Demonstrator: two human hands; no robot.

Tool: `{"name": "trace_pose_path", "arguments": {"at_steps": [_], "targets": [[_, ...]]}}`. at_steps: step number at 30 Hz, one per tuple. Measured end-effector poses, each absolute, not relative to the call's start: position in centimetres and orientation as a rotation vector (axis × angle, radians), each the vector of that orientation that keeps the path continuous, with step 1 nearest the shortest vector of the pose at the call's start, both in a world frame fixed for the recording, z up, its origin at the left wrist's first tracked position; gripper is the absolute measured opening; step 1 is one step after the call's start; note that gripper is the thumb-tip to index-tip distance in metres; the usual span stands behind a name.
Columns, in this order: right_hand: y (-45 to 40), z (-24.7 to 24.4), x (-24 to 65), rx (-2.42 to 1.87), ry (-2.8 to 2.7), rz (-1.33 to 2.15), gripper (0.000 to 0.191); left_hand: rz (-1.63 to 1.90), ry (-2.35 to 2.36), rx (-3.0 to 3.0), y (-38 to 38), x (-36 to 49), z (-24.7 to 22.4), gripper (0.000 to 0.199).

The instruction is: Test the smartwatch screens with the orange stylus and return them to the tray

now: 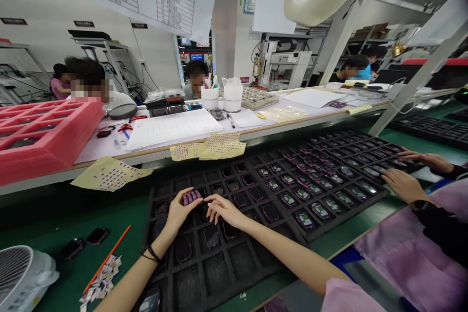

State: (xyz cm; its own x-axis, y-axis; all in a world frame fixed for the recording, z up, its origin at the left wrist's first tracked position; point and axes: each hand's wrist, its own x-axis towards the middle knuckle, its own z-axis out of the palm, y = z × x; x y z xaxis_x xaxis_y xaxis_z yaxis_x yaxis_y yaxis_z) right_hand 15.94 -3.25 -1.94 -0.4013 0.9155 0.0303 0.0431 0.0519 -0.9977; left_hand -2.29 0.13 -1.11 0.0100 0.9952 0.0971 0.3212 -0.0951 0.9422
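My left hand [178, 213] is closed around a short stack of purple-framed watch cases [192, 198], gripped between thumb and fingers. Beside it, my right hand [227, 212] has its index finger stretched to the right end of the stack; its other fingers hang loosely apart. Both hands are over a black foam tray [215, 278] divided into square pockets. Dark watch cases lie in many of the pockets, such as a watch case [183, 249] below my left hand and another watch case [211, 237] below my right.
A second foam tray [310, 239] with watch parts adjoins on the right, where a co-worker's hands [404, 185] work. An orange stick [107, 258], paper scraps [104, 280], two loose watch cases [97, 236] and a white fan [24, 278] lie left. A shelf [256, 131] runs ahead.
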Motion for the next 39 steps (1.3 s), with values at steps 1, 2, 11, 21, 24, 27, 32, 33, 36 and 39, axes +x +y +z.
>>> {"name": "trace_pose_path", "arguments": {"at_steps": [1,2,11,21,24,27,32,33,36,39], "targets": [[-4.0,-1.5,15.9,-0.997,-1.725,1.29,0.035,1.118,1.396,1.517,0.1,-2.3,-1.1,0.054],[-4.9,-0.9,15.8,-0.984,-1.897,1.095,0.032,1.119,1.39,1.513,0.1,-2.2,-1.1,0.054],[-12.7,-0.5,15.5,-0.585,-2.661,0.505,0.04,1.113,1.413,1.524,0.4,-2.3,-1.8,0.056],[-16.9,0.2,18.7,-0.796,-2.524,0.915,0.081,1.114,1.373,1.522,0.0,-2.2,-2.0,0.055],[-17.5,1.7,20.2,-0.786,-2.488,1.148,0.077,1.118,1.362,1.52,0.0,-2.3,-2.1,0.055],[-16.1,3.4,21.6,-0.775,-2.433,1.351,0.052,1.133,1.34,1.644,-0.5,-2.2,-1.8,0.056],[-9.9,3.0,20.6,-1.122,-1.649,1.266,0.05,1.106,1.207,2.068,-3.2,-1.4,0.4,0.059],[-8.7,2.4,19.7,-1.134,-1.57,1.302,0.056,1.077,1.164,2.157,-3.9,-1.2,0.8,0.059],[-6.6,0.3,16.6,-1.067,-1.6,1.37,0.063,0.932,1.078,2.405,-6.2,-0.8,1.6,0.062],[-6.5,-1.2,13.5,-1.014,-1.679,1.291,0.059,0.778,1.153,2.545,-8.2,-0.8,1.9,0.068]]}}
